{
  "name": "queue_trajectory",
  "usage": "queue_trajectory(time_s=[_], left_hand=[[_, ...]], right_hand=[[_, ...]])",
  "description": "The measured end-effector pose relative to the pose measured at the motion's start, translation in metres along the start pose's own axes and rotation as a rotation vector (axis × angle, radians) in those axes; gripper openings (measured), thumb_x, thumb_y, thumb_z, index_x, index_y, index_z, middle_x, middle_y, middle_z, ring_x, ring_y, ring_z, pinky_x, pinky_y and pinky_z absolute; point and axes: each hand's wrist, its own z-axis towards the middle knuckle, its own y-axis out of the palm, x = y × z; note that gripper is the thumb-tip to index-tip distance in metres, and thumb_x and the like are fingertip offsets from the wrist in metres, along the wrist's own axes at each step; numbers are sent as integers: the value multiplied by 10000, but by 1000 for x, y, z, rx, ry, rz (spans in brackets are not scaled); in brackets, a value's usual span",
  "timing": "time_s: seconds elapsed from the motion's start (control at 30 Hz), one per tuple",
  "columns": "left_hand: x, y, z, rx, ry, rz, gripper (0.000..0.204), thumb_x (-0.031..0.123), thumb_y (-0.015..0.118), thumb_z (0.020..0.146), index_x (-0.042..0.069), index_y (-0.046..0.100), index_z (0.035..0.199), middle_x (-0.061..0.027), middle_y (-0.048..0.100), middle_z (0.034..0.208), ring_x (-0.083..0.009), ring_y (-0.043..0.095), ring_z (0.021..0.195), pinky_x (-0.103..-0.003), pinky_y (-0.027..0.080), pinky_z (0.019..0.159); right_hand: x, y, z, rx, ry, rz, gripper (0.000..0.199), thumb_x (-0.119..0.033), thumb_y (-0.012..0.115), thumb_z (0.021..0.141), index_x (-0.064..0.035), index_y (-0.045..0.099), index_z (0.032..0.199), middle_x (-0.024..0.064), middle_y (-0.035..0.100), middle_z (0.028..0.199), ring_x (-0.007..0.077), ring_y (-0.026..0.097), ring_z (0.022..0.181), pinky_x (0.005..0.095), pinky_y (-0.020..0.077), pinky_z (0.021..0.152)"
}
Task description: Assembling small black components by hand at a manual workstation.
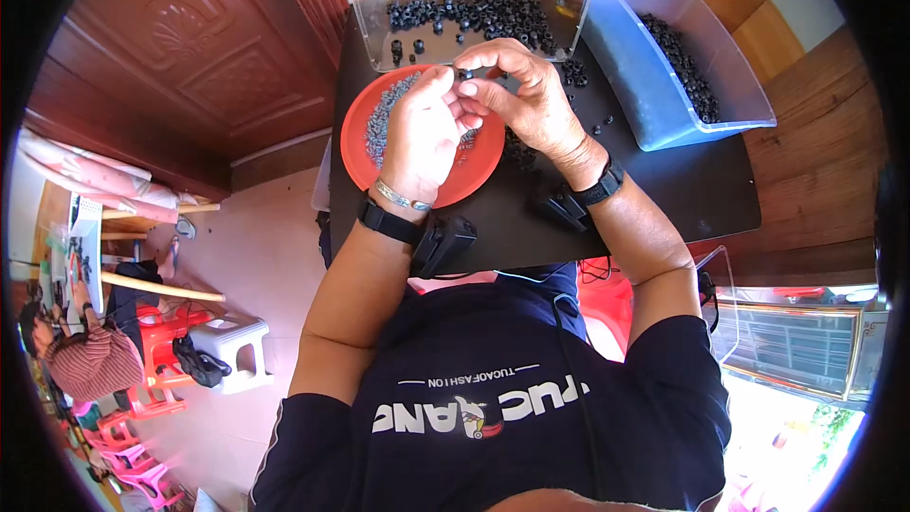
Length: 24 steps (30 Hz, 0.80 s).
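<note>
Above the orange-red plate (490, 167), both my hands meet close together. My right hand (536, 109) pinches a small black round part (465, 75) between thumb and forefinger. Beside it, my left hand (424, 133) has its palm turned up and its fingers curled in. Its thumb comes near the black part, and whatever the fingers hold is hidden. Small grey metal-looking pieces (378, 125) lie in the plate under my left hand. Behind the plate, a clear bin (372, 38) lies with many small black parts (493, 14) in it.
At the right stands a translucent blue bin (630, 100) with black parts inside. Loose black parts (574, 73) lie on the dark table (682, 185) between the bins. To the left are a white stool (237, 346), red stools (171, 346) and another person (95, 360) seated at a table.
</note>
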Motion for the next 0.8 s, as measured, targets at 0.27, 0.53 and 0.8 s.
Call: queue_trajectory(time_s=[0.27, 0.53, 0.8], left_hand=[[1, -4, 5, -77, 52, 96, 239, 222, 463, 944, 22, 565, 1027, -69, 619, 935, -186, 601, 823, -288, 452, 714], [4, 3, -1, -52, 66, 142, 232, 205, 450, 957, 20, 562, 1040, -66, 609, 938, -187, 611, 851, -289, 462, 742], [8, 4, -3, -101, 52, 181, 250, 203, 447, 958, -5, 567, 1026, -84, 610, 932, -215, 615, 850, -297, 462, 751]], right_hand=[[4, -8, 4, -35, -83, 64, 227, -88, 683, 819, -61, 676, 1045, 72, 641, 1103, 195, 559, 1060, 339, 431, 940], [-8, -15, 9, -27, -279, -380, 218, -120, 718, 766, -110, 707, 984, 72, 668, 1008, 243, 607, 967, 351, 494, 845], [-13, -25, 8, -88, -258, -273, 209, -135, 686, 821, -82, 693, 1023, 74, 664, 996, 214, 613, 964, 334, 500, 840]])
